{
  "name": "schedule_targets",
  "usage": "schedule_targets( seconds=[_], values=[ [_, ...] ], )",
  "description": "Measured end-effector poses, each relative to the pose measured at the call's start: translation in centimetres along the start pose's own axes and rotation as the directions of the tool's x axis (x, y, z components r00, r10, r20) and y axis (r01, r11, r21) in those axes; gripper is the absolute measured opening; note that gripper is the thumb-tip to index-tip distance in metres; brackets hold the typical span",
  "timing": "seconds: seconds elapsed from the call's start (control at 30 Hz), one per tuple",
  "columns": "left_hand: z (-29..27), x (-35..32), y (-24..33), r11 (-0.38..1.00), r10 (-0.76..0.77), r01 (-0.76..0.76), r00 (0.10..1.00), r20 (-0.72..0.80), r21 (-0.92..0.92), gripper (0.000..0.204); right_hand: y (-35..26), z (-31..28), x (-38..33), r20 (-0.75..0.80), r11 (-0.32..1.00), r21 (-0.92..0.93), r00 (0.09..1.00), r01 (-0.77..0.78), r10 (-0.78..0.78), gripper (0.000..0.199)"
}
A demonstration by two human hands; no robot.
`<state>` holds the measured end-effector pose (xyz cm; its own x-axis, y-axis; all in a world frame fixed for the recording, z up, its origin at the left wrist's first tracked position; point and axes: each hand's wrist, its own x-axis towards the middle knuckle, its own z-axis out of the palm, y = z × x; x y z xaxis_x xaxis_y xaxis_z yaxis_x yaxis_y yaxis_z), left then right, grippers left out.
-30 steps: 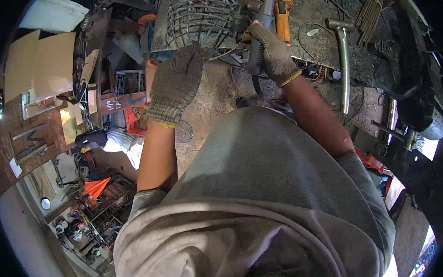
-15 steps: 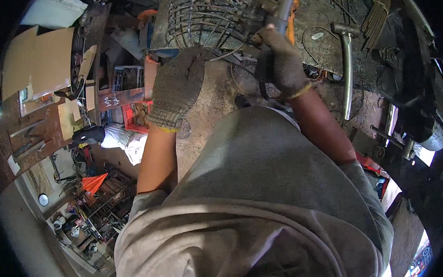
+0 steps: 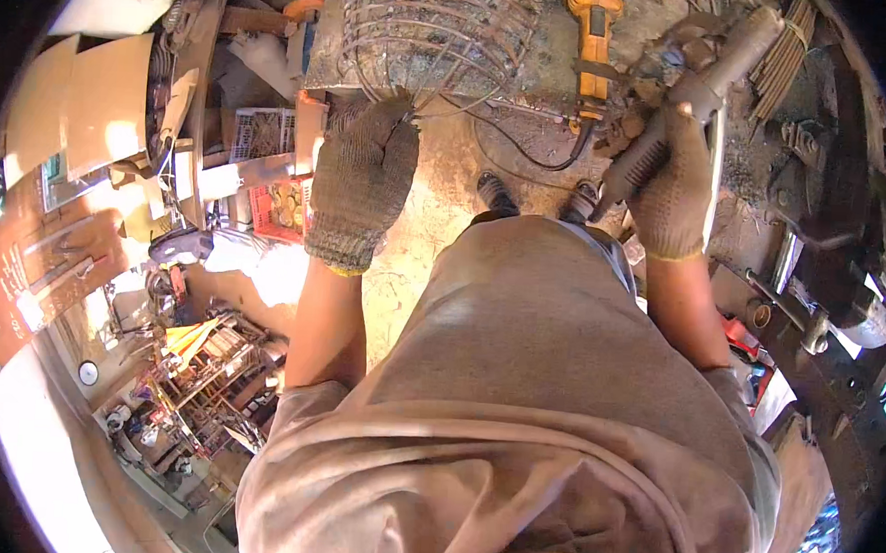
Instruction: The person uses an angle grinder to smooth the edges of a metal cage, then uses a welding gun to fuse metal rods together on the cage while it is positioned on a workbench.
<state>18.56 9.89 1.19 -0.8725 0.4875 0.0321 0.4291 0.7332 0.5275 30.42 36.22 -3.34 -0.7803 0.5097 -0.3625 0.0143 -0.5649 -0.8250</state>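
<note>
Both hands wear grey-brown knit gloves with yellow cuffs. My left hand (image 3: 365, 177) is closed at the near edge of a cage of curved metal rods (image 3: 426, 25), gripping rod ends at its rim. Away to the right, my right hand (image 3: 676, 194) is wrapped round a tool with a grey cylindrical head and dark ribbed handle (image 3: 719, 76); its exact kind is unclear. Between the hands, an orange-yellow angle grinder (image 3: 594, 49) lies on the dirty worktable (image 3: 548, 82), its black cord curving off the near edge.
A hammer's metal handle (image 3: 716, 161) shows partly behind my right hand. Tied thin rods (image 3: 788, 49) lie at the far right. To the left are cardboard sheets (image 3: 106, 104), a white crate (image 3: 260, 132) and a red crate (image 3: 278, 208). My shoes (image 3: 497, 192) stand below the table edge.
My right hand has swung right and nearer with the grey tool, away from the cage, uncovering the angle grinder. My left hand stays at the cage. The picture is brighter.
</note>
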Motion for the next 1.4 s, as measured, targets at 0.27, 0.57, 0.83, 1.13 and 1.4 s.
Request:
schedule_targets(
  seconds=[0.27, 0.57, 0.83, 1.13, 1.4],
  values=[
    [-0.2, -0.2, -0.5, 0.979, 0.149, -0.146, 0.989, -0.014, 0.143, 0.031, 3.3, -4.4, 1.5, 0.185, 0.937, 0.333, 0.982, -0.105, 0.044, 0.032],
    [-0.2, 0.2, 0.0, 0.991, 0.110, -0.107, 0.993, -0.030, 0.076, 0.030, 0.4, -2.5, -0.5, 0.115, 0.928, 0.354, 0.991, -0.111, 0.074, 0.041],
    [0.1, 0.1, -0.9, 0.994, 0.086, -0.085, 0.996, -0.013, 0.068, 0.029, 1.5, -4.8, -3.8, 0.068, 0.990, 0.131, 0.995, 0.058, -0.067, 0.050],
    [0.0, 0.0, -0.8, 0.995, 0.061, -0.058, 0.998, -0.031, 0.078, 0.022, 3.4, -10.0, -7.0, -0.113, 0.991, 0.120, 0.992, 0.066, -0.053, 0.042],
    [0.8, -0.6, -0.8, 0.998, 0.058, -0.055, 0.994, -0.092, 0.033, 0.023, 5.6, -14.3, -9.5, -0.187, 0.996, 0.073, 0.981, 0.054, -0.039, 0.046]
  ],
)
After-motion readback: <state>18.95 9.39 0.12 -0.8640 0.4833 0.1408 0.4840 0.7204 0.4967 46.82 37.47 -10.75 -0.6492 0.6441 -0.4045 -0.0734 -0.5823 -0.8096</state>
